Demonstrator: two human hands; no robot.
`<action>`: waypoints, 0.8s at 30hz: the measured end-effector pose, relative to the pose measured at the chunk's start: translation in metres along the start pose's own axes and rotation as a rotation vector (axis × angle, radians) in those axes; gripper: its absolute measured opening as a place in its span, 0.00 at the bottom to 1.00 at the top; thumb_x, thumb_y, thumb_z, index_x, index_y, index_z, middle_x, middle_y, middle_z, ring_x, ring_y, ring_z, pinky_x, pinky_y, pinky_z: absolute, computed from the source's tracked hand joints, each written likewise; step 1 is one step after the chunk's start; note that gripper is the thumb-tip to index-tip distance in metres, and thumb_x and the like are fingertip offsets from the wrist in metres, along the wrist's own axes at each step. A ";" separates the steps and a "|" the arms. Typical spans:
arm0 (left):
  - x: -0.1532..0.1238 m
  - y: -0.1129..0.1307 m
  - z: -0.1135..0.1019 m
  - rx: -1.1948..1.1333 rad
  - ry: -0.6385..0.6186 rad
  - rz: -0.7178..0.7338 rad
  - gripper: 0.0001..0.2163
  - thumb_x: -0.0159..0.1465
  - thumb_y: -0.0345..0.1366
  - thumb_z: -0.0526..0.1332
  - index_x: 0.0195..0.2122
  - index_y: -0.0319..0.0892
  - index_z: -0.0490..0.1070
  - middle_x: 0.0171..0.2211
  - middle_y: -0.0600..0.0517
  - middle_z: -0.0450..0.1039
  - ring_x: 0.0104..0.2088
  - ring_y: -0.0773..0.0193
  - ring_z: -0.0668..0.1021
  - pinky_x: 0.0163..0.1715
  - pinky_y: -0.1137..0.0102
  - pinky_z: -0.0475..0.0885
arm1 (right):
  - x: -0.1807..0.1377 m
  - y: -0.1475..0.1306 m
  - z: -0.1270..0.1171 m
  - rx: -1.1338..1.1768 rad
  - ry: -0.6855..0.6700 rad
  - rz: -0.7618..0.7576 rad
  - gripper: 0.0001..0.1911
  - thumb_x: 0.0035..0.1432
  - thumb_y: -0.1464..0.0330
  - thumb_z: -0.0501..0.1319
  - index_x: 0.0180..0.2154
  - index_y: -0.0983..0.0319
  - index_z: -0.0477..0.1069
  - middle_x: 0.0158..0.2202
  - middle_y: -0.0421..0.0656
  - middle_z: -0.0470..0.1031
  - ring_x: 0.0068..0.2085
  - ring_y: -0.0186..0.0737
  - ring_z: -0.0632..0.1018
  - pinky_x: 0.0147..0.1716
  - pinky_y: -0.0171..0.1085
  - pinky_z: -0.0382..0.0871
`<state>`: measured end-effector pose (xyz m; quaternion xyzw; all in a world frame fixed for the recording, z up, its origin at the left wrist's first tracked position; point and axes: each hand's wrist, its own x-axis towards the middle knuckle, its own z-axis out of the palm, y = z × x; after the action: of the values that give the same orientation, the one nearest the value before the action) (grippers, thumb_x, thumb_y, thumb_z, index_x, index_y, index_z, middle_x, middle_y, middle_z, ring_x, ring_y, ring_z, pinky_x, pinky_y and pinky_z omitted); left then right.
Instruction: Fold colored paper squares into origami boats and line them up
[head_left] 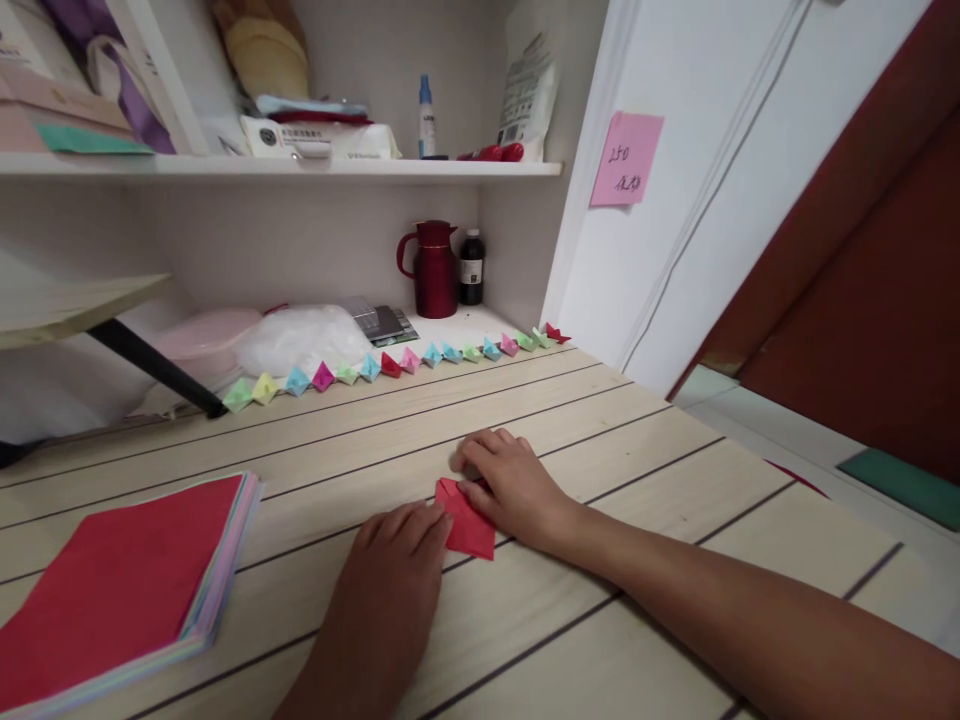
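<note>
A folded piece of red paper (pixel 466 522) lies on the pale wooden table (pixel 600 420), between my two hands. My left hand (pixel 390 570) rests flat beside it, fingertips touching its left edge. My right hand (pixel 510 485) lies over its upper right part, fingers curled down and pressing on the fold. A stack of coloured paper squares (pixel 120 585) with a red sheet on top sits at the near left. Along the table's far edge stands a row of several small folded paper boats (pixel 390 362) in green, yellow, blue, pink and red.
Behind the row are a clear plastic bag (pixel 304 335), a pink container (pixel 202 335), a dark red jug (pixel 433 268) and a small dark bottle (pixel 471 267). A shelf (pixel 300 168) above holds packets and a spray bottle. A pink sticky note (pixel 626 158) hangs on the white door.
</note>
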<state>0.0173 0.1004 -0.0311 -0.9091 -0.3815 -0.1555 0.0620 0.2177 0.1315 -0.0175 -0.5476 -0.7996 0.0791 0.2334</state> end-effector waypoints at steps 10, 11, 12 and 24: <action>0.003 0.003 -0.002 0.007 -0.023 -0.126 0.20 0.65 0.29 0.52 0.57 0.48 0.68 0.50 0.44 0.73 0.49 0.51 0.74 0.47 0.52 0.69 | 0.003 0.008 0.005 0.133 0.015 0.017 0.12 0.56 0.73 0.61 0.43 0.57 0.72 0.45 0.44 0.72 0.47 0.45 0.69 0.46 0.44 0.59; 0.002 0.003 -0.002 0.021 -0.016 -0.124 0.20 0.65 0.29 0.52 0.56 0.48 0.69 0.51 0.44 0.73 0.49 0.50 0.73 0.47 0.51 0.69 | 0.003 0.009 0.004 0.168 0.009 0.021 0.12 0.56 0.73 0.61 0.43 0.57 0.72 0.44 0.44 0.73 0.47 0.45 0.69 0.46 0.44 0.59; 0.002 0.003 -0.003 0.035 -0.013 -0.118 0.19 0.65 0.30 0.52 0.56 0.49 0.70 0.52 0.44 0.72 0.50 0.50 0.73 0.47 0.51 0.70 | 0.002 0.010 0.003 0.197 0.000 0.023 0.12 0.57 0.71 0.62 0.44 0.57 0.72 0.44 0.44 0.73 0.47 0.44 0.69 0.47 0.44 0.59; -0.002 0.004 0.001 0.141 0.135 -0.012 0.16 0.63 0.28 0.53 0.49 0.46 0.73 0.50 0.43 0.73 0.45 0.54 0.77 0.43 0.56 0.74 | 0.000 0.020 -0.004 0.348 -0.066 -0.072 0.09 0.49 0.72 0.69 0.34 0.59 0.72 0.45 0.43 0.73 0.48 0.44 0.71 0.49 0.45 0.61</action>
<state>0.0189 0.0963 -0.0327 -0.8876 -0.3919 -0.1897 0.1504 0.2364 0.1387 -0.0212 -0.4670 -0.8002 0.2258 0.3010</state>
